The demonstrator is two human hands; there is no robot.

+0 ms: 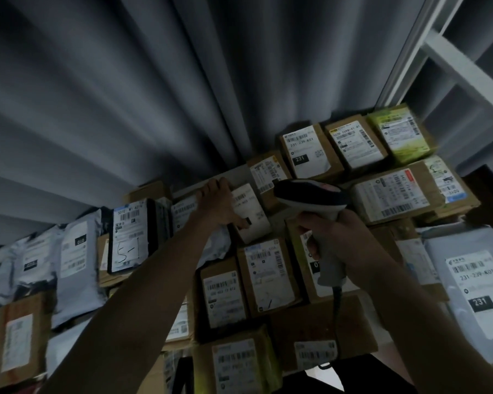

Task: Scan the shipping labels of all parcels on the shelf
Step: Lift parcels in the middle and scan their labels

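Right hand (335, 233): fingers wrapped round handle of barcode scanner (315, 204), head aimed toward small white-labelled parcel (251, 213). Left hand (218, 206): fingers clamped over that parcel's top edge, thumb on label. Parcel mid-shelf among stacked cardboard boxes (268, 275), grey curtain (125, 95) behind.

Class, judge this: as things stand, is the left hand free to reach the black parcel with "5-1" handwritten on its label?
Probably yes. The left hand rests on a white-labelled box, thumb on its label, so it must first let go. The black parcel lies just to its left, with nothing between them.
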